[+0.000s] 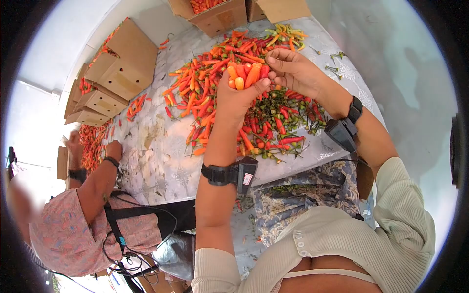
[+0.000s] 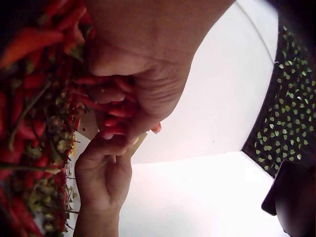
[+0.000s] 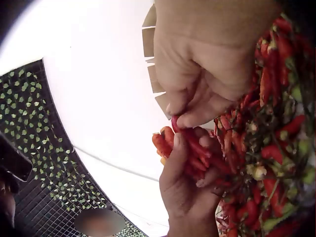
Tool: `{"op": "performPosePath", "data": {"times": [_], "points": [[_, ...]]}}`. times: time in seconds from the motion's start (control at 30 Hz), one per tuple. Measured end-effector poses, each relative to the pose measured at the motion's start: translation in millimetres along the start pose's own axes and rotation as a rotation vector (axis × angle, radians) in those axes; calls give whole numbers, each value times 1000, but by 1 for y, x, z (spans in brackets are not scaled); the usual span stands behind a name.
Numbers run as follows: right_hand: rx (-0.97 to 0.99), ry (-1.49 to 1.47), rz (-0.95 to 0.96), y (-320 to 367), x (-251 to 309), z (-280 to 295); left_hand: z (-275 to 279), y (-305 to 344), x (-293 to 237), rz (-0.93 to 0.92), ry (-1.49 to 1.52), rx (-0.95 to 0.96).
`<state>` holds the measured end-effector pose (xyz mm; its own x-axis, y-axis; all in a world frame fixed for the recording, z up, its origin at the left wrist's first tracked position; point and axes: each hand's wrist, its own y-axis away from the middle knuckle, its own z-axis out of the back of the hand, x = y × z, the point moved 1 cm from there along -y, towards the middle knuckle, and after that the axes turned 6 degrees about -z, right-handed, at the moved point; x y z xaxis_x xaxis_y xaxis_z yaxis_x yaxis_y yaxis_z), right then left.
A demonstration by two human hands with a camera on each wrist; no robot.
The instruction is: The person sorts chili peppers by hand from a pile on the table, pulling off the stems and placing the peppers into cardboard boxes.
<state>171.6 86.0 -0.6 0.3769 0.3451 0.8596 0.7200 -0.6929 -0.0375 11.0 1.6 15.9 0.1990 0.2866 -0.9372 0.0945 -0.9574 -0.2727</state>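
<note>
My left hand (image 1: 234, 97) grips a bunch of red and orange chillies (image 1: 252, 74) above the heap, its thumb lying across them; the bunch's rounded ends face up. Close on its right is my right hand (image 1: 295, 73). In the right wrist view, the right hand (image 3: 210, 74) pinches one red chilli (image 3: 176, 123) between thumb and finger at the edge of the bunch, while the left hand (image 3: 187, 202) holds the rest. The left wrist view has both hands meeting at the chillies (image 2: 118, 111). Under them spreads the heap of chillies (image 1: 200, 93), with green stems on its right part.
Cardboard boxes (image 1: 127, 63) of chillies line the table's left side, and another box (image 1: 220, 19) stands at the back. Yellow-green chillies (image 1: 286, 35) lie at the heap's far end. On the left, another person (image 1: 97, 195) reaches to a second heap (image 1: 93, 146).
</note>
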Motion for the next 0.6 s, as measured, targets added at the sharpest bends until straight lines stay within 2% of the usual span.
{"op": "performPosePath", "data": {"times": [0.1, 0.2, 0.3, 0.5, 0.6], "points": [[-72, 91, -53, 4, 4, -5, -2, 2, -7, 61, -18, -33], [-80, 163, -72, 4, 4, -4, -2, 1, -7, 35, -37, -39], [-89, 255, -9, 1, 3, -1, -1, 1, -4, 9, -36, -35], [-234, 625, 208, 6, 9, -11, 2, 1, -2, 17, -44, -59], [-242, 612, 337, 3, 5, -11, 1, 0, -1, 11, -26, -52]]}}
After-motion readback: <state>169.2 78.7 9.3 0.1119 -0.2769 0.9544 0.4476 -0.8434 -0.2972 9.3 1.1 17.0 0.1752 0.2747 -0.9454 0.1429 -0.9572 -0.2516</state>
